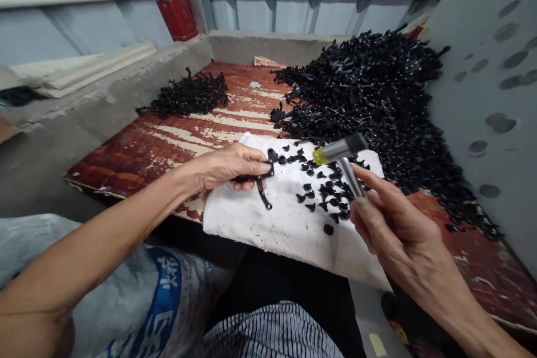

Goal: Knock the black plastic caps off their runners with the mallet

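Observation:
My left hand [229, 168] is closed on a black plastic sprue [260, 184] whose branch lies on a white cloth [285, 224]. My right hand [390, 218] grips the metal handle of a small hammer [342, 151] with a yellow and a black face, held just above the cloth. Several small black plastic pieces [325, 190] lie scattered on the cloth under the hammer head.
A big heap of black sprues [377, 100] covers the right of the worn red board [159, 145]. A smaller heap [191, 95] sits at the back left. A grey panel [486, 95] stands on the right, a printed sack [159, 302] lies below left.

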{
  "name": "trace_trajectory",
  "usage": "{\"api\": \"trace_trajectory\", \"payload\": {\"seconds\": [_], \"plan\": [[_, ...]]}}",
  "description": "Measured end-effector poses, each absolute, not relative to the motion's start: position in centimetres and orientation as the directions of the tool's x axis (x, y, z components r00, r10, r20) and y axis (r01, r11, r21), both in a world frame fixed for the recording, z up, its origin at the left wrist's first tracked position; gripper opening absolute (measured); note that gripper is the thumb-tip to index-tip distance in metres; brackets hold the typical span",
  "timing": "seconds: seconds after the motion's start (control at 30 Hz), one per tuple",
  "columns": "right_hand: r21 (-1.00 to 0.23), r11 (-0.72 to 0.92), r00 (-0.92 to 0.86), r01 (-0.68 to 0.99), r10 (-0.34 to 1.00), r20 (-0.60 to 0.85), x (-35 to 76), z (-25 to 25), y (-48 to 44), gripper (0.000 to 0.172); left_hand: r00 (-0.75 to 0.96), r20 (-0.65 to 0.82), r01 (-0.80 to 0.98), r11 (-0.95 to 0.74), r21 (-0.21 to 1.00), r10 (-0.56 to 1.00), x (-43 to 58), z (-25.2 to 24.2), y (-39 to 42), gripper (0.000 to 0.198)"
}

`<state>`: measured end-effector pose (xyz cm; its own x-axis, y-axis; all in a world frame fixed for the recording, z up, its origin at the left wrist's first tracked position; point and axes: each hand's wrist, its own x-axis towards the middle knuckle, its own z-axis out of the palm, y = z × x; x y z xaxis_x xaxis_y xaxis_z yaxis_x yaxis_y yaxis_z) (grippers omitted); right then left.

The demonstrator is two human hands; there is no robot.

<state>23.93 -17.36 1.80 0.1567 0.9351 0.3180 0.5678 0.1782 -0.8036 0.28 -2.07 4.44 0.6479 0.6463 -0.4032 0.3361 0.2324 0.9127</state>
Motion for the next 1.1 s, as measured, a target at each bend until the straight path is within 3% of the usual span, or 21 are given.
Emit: {"api": "trace_trajectory", "payload": {"seconds": [0.07, 0.17, 0.4, 0.77, 1.1], "plan": [[-0.916, 0.072, 0.261, 0.394, 0.947, 0.187, 23.8, 1.2, -18.0, 0.042, 0.539, -0.375, 0.211, 0.31, 0.927, 0.754, -0.5, 4.8, -1.6, 0.017], [-0.98, 0.005, 0.32, 0.199, 0.945, 0.07, 23.4, -0.1, -18.5, 0.045, 0.368, -0.396, 0.071, 0.399, 0.914, 0.841, -0.8, 4.3, -1.0, 0.02], [-1.0, -0.015, 0.378, 0.024, 0.926, -0.004, 22.9, -1.4, -18.7, 0.05, 0.189, -0.439, -0.078, 0.46, 0.885, 0.878, 0.9, 2.6, -0.7, 0.02], [-1.0, -0.026, 0.398, -0.017, 0.917, -0.031, 22.9, -1.2, -18.8, 0.041, 0.119, -0.445, -0.106, 0.458, 0.883, 0.887, 1.4, 1.4, -0.2, 0.025], [-0.999, -0.037, 0.426, 0.001, 0.904, -0.033, 22.6, -1.0, -18.5, 0.043, 0.123, -0.423, -0.091, 0.435, 0.896, 0.898, 1.2, 1.1, -0.1, 0.024]]}}
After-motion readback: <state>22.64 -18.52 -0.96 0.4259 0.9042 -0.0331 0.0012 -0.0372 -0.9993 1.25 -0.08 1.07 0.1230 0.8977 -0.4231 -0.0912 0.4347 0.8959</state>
